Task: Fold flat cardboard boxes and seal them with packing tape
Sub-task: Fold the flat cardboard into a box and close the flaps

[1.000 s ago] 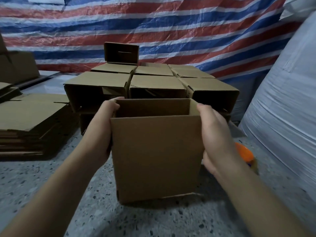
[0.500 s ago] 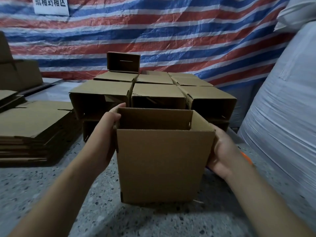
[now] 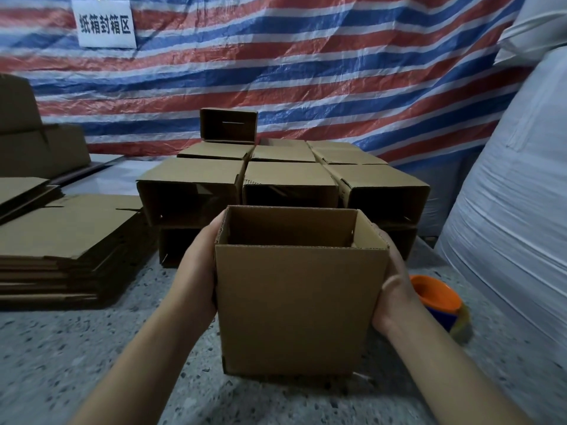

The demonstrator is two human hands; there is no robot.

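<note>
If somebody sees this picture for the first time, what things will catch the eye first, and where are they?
First comes the open cardboard box in the centre foreground, held upright between the left hand and the right hand. Behind it stands a pile of folded boxes, before a red, white and blue striped tarp with a white sign at upper left. An orange tape roll lies on the floor at the right.

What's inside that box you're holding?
The box, held by the left hand and right hand, shows only bare cardboard walls inside. Its bottom is hidden by the front wall.
</note>
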